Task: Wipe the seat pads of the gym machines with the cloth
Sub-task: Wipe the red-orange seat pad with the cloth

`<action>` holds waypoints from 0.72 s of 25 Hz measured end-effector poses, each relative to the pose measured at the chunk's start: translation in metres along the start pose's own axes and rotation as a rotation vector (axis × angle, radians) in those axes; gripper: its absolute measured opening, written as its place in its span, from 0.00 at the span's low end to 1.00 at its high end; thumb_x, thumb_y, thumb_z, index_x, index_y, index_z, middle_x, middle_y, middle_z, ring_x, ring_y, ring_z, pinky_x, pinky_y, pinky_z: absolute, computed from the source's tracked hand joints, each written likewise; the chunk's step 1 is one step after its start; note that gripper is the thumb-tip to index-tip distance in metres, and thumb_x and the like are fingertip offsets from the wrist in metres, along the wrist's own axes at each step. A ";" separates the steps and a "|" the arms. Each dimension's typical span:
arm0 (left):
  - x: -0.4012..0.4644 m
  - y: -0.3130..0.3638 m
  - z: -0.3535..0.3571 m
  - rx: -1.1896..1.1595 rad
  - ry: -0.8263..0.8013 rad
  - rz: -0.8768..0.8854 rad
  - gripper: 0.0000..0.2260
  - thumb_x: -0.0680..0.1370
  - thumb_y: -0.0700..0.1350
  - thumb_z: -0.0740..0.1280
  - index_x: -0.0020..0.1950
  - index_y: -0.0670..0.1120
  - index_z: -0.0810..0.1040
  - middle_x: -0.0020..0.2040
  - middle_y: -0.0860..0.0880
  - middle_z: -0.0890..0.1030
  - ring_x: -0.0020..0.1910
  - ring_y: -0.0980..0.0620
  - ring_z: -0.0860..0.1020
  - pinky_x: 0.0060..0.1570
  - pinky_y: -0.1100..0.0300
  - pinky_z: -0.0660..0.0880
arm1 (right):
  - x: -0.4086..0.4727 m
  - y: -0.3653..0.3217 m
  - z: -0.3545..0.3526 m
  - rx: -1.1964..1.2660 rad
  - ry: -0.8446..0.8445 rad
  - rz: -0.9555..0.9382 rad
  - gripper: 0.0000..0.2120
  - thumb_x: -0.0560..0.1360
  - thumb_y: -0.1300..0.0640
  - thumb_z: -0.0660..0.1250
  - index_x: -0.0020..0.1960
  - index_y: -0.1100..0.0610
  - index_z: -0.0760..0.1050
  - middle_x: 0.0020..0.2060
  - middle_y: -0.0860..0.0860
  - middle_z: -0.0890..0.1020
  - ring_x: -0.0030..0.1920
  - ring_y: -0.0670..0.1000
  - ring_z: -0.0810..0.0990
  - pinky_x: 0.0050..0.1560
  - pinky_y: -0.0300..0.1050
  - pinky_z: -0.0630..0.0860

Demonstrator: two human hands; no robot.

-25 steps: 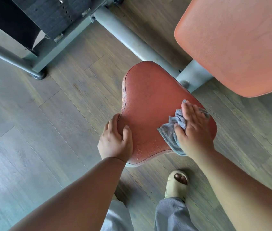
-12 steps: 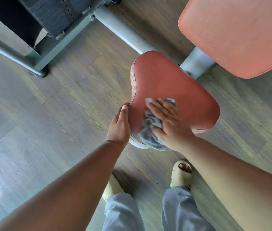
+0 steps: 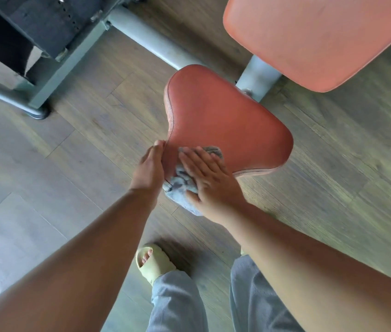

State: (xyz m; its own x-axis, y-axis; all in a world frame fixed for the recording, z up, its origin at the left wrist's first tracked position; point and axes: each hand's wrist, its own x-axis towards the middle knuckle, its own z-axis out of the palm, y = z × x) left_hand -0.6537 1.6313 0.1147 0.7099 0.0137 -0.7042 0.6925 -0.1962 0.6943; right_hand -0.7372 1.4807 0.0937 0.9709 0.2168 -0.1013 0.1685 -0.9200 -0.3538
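Underneath the right grip (image 3: 210,178), fingers flat and spread, grey cloth (image 3: 180,188) on seat pad (image 3: 225,121)

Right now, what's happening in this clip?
A person is wiping a red seat pad on a gym machine. The right hand presses a grey-blue cloth flat against the pad's near corner, fingers spread over it. The left hand rests with straight fingers against the pad's left edge, seemingly steadying it. A larger red back pad sits above to the right, with no hand on it.
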 end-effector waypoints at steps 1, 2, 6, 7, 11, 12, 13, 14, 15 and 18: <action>-0.002 0.001 0.006 0.115 0.059 0.039 0.18 0.82 0.56 0.57 0.65 0.50 0.78 0.63 0.49 0.80 0.60 0.50 0.78 0.63 0.54 0.72 | -0.008 0.017 -0.003 0.004 -0.008 0.057 0.33 0.82 0.41 0.54 0.81 0.56 0.53 0.80 0.52 0.58 0.80 0.54 0.53 0.79 0.55 0.52; -0.003 0.000 0.014 0.195 0.109 0.082 0.17 0.83 0.54 0.57 0.67 0.50 0.75 0.64 0.49 0.78 0.61 0.48 0.76 0.63 0.54 0.71 | -0.012 0.036 -0.007 0.010 -0.012 0.130 0.33 0.82 0.41 0.52 0.82 0.55 0.50 0.80 0.51 0.56 0.80 0.53 0.51 0.80 0.54 0.51; -0.007 -0.001 0.042 0.157 0.378 0.093 0.14 0.81 0.53 0.59 0.65 0.53 0.76 0.61 0.50 0.80 0.55 0.48 0.76 0.52 0.58 0.67 | -0.008 0.125 -0.026 0.025 -0.026 0.369 0.35 0.79 0.41 0.47 0.82 0.56 0.51 0.80 0.54 0.58 0.80 0.57 0.54 0.79 0.57 0.52; -0.008 0.000 0.046 0.153 0.451 0.074 0.13 0.81 0.53 0.59 0.63 0.54 0.77 0.60 0.51 0.81 0.54 0.48 0.76 0.50 0.58 0.66 | -0.002 0.140 -0.030 0.028 -0.002 0.420 0.36 0.78 0.42 0.47 0.81 0.57 0.54 0.79 0.56 0.60 0.79 0.58 0.57 0.78 0.58 0.54; -0.008 -0.005 0.052 0.218 0.582 0.101 0.12 0.80 0.55 0.59 0.59 0.58 0.78 0.54 0.54 0.83 0.50 0.48 0.78 0.47 0.56 0.66 | 0.040 0.145 -0.030 0.006 0.026 0.711 0.38 0.74 0.41 0.45 0.78 0.61 0.60 0.76 0.58 0.66 0.76 0.59 0.63 0.74 0.60 0.60; -0.006 -0.007 0.052 0.223 0.589 0.107 0.13 0.79 0.55 0.59 0.59 0.59 0.78 0.54 0.54 0.83 0.51 0.47 0.78 0.47 0.56 0.67 | 0.054 0.133 -0.029 -0.009 0.006 0.757 0.37 0.76 0.41 0.46 0.79 0.61 0.58 0.78 0.58 0.64 0.77 0.59 0.62 0.75 0.60 0.58; -0.005 -0.009 0.051 0.225 0.595 0.108 0.13 0.78 0.55 0.58 0.59 0.59 0.78 0.54 0.55 0.83 0.52 0.47 0.79 0.47 0.56 0.67 | 0.067 0.116 -0.027 -0.009 -0.001 0.748 0.36 0.77 0.41 0.48 0.80 0.60 0.56 0.79 0.57 0.61 0.78 0.59 0.59 0.76 0.59 0.55; -0.004 -0.009 0.052 0.228 0.605 0.112 0.14 0.77 0.55 0.58 0.60 0.59 0.78 0.54 0.55 0.83 0.52 0.46 0.79 0.47 0.57 0.67 | 0.076 0.098 -0.023 0.002 0.011 0.674 0.36 0.77 0.41 0.49 0.80 0.59 0.55 0.80 0.57 0.59 0.79 0.59 0.58 0.77 0.59 0.52; -0.003 -0.009 0.052 0.231 0.612 0.121 0.16 0.76 0.55 0.57 0.60 0.59 0.78 0.55 0.54 0.83 0.52 0.46 0.79 0.47 0.57 0.67 | 0.079 0.080 -0.019 0.029 0.035 0.552 0.36 0.77 0.42 0.49 0.80 0.59 0.57 0.79 0.56 0.60 0.79 0.59 0.58 0.77 0.58 0.52; -0.005 -0.008 0.053 0.249 0.621 0.136 0.18 0.74 0.54 0.56 0.60 0.58 0.78 0.55 0.51 0.83 0.52 0.44 0.78 0.47 0.57 0.66 | 0.043 0.064 -0.014 0.094 0.008 0.168 0.32 0.79 0.45 0.54 0.78 0.59 0.63 0.78 0.55 0.65 0.78 0.57 0.61 0.77 0.59 0.58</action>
State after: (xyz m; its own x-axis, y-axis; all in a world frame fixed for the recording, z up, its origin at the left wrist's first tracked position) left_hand -0.6692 1.5808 0.1050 0.7820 0.5188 -0.3455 0.5945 -0.4543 0.6634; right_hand -0.6822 1.4262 0.0799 0.9855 0.0596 -0.1586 -0.0123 -0.9084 -0.4180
